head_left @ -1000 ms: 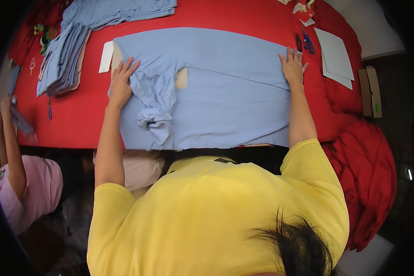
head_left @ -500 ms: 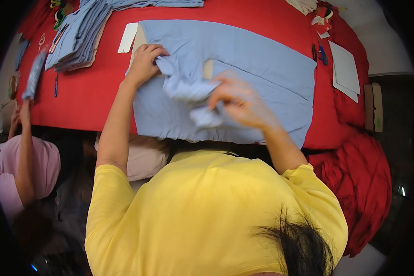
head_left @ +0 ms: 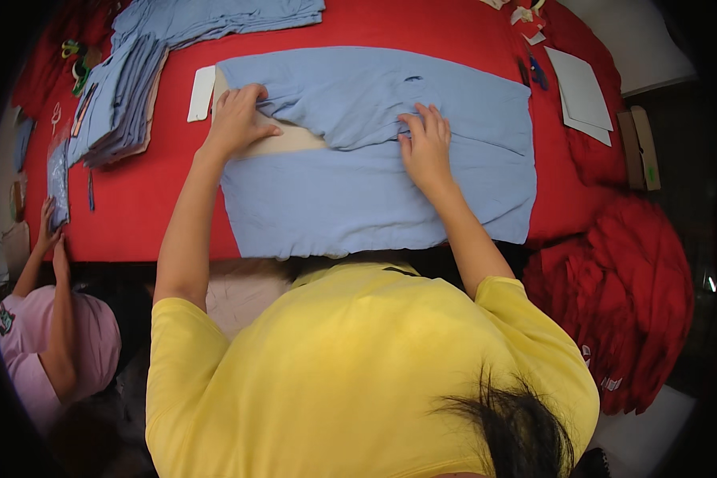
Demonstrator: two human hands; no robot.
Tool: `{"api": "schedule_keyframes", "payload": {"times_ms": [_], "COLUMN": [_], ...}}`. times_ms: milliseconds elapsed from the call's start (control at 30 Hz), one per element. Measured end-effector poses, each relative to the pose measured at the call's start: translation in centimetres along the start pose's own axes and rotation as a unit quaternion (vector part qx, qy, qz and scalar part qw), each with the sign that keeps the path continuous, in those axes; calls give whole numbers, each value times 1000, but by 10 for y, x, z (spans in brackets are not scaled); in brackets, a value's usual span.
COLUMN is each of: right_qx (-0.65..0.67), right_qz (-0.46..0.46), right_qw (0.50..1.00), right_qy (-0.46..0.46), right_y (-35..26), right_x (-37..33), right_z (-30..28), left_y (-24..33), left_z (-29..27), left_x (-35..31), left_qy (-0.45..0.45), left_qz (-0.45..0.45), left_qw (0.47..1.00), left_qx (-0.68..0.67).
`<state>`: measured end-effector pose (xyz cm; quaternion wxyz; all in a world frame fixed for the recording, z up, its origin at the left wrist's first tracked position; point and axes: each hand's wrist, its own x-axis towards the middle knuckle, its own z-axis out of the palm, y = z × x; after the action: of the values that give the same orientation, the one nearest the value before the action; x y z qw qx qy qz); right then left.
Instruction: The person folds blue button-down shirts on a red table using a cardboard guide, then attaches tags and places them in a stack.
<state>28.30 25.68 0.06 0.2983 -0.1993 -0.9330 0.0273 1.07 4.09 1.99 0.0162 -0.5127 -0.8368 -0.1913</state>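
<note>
A light blue garment [head_left: 358, 199] lies spread on the red-covered table in front of me. Its upper layer is rumpled between my hands, and a strip of beige board or card [head_left: 291, 143] shows through a gap there. My left hand [head_left: 240, 121] rests at the garment's upper left, fingertips on the bunched cloth and thumb spread away over the beige strip. Farther right, my right hand [head_left: 428, 150] lies on the rumpled layer with its fingers apart. Just left of the garment is a white tag-like card [head_left: 201, 93].
Folded blue garments [head_left: 119, 103] are stacked at the far left, with more blue cloth [head_left: 215, 20] behind. White sheets [head_left: 577, 95] and blue snips [head_left: 538, 73] lie at right. Red fabric [head_left: 613, 295] is heaped beside the table. A co-worker's hands [head_left: 52, 227] touch a clear-wrapped pack [head_left: 58, 179].
My right hand has let go of the bunched flap, which now lies flatter toward the far side. My left thumb has spread outward. The co-worker's wrapped pack has come down lower.
</note>
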Motion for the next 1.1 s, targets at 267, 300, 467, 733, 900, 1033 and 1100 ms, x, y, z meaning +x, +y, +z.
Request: {"api": "schedule_keyframes", "payload": {"times_ms": [267,300,467,733,900,1033,1100], "right_qx": [252,257,463,167,-42,-100,-91], "right_qz": [-406,-423,-275,-19,104,176,151], "right_qw": [818,804,685,986,989,979,982], "right_qy": [-319,-329,-491,-6,-94,-40,-70], "right_y": [-143,-148,-136,-7,39,95,121], "right_x": [-54,-53,101,70,-120,-164,-151], "right_z": [-10,0,29,-17,-93,-99,-95], "left_y": [-15,-24,-36,-42,-25,-6,10], "left_z": [-11,-11,-40,-13,7,15,12], "left_x": [9,11,25,24,24,22,23], "left_qy": [-112,-126,-277,-136,-8,38,43], "left_qz": [-65,-98,-188,-189,-149,-178,-187], "left_qw": [982,964,856,955,985,983,981], "left_qx": [-141,-211,-393,-181,-90,3,33]}}
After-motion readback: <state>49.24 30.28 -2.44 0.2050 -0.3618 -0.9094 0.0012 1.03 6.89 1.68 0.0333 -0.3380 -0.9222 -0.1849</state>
